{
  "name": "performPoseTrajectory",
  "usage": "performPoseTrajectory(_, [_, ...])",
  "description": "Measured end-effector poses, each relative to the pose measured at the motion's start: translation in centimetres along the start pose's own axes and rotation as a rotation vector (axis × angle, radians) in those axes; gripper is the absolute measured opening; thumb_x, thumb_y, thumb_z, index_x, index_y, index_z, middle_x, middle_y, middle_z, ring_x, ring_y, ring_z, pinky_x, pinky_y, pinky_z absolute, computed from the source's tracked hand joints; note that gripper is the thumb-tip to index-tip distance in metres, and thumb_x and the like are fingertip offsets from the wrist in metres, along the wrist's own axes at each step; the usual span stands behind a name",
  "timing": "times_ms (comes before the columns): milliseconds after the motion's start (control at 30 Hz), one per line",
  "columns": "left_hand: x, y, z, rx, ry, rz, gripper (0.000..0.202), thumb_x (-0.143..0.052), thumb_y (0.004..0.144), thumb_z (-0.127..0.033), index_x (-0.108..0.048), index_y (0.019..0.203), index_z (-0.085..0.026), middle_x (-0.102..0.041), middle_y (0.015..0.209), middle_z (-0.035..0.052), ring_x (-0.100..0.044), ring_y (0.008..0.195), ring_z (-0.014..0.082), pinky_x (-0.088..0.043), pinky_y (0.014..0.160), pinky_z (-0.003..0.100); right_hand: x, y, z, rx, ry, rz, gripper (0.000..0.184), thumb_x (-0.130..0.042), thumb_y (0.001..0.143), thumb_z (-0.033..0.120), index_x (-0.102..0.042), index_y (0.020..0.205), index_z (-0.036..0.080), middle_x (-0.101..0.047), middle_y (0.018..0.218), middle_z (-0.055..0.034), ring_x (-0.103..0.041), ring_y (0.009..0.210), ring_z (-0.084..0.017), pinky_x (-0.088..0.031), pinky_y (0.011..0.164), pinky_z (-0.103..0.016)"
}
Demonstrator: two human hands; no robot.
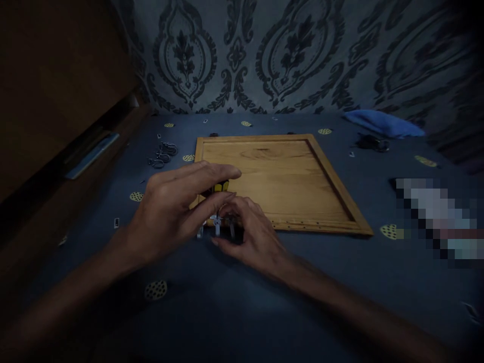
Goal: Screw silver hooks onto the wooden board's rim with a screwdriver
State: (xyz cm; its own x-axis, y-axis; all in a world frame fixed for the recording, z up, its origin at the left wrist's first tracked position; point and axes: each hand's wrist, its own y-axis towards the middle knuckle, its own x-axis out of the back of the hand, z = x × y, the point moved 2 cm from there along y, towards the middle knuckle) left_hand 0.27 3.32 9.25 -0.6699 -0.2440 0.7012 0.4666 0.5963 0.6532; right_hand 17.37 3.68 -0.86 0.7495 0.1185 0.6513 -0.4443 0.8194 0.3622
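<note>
A wooden framed board (276,176) lies flat on the blue patterned cloth. My left hand (174,201) is closed around the yellow-and-black handle of a screwdriver (221,187), which points down at the board's near edge. Under it, small metal hooks (217,224) stick out from that edge toward me. Curled around one of these hooks, my right hand (257,234) has its thumb below and its fingers above. The screwdriver's tip and any screw there are too small or covered to make out.
Several loose metal hooks (162,155) lie left of the board. Beyond its right side are a dark cord-like item (372,143) and a folded blue cloth (383,124). A pixelated object (438,217) lies at right. Wooden furniture (64,85) borders the left; a patterned wall (238,55) stands behind.
</note>
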Motion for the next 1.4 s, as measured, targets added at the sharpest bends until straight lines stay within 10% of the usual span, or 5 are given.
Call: performPoseTrajectory(1400, [0.8, 0.4, -0.2, 0.085, -0.018, 0.059, 0.023, -0.065, 0.097, -0.024, -0.071, 0.119, -0.026, -0.079, 0.11, 0.0007, -0.077, 0.093, 0.0183, -0.065, 0.086, 0.029, 0.2, 0.0, 0.2, -0.032, -0.02, 0.048, 0.048, -0.072, 0.077, 0.028, -0.051, 0.121, 0.025, -0.065, 0.102, -0.0066, -0.06, 0.094, -0.028, -0.05, 0.078, -0.045])
